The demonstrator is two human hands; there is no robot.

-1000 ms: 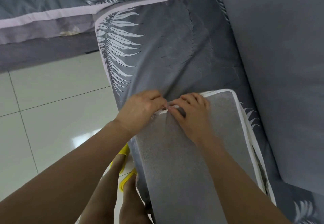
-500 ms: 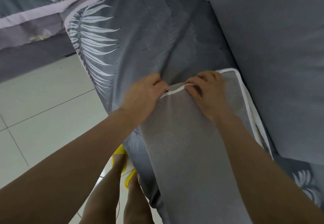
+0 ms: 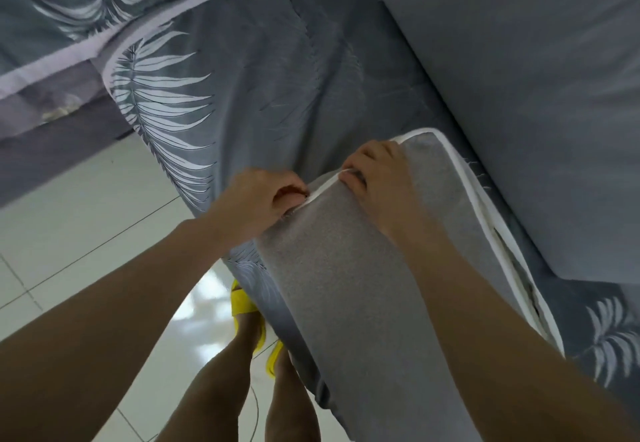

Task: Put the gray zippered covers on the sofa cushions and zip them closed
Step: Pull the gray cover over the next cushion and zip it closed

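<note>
Head view shows the gray cushion standing on the leaf-print sofa seat. Left hand and right hand, slightly apart, each pinch its white-piped top edge.

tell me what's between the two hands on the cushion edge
White piping on the gray cover runs from the left hand to the right hand, nothing else; head view.

No writing, label, brand mark or number can be read anywhere in view. The cover shows only plain gray cloth with white piping, and the sheet under it carries a pale leaf print without letters.
</note>
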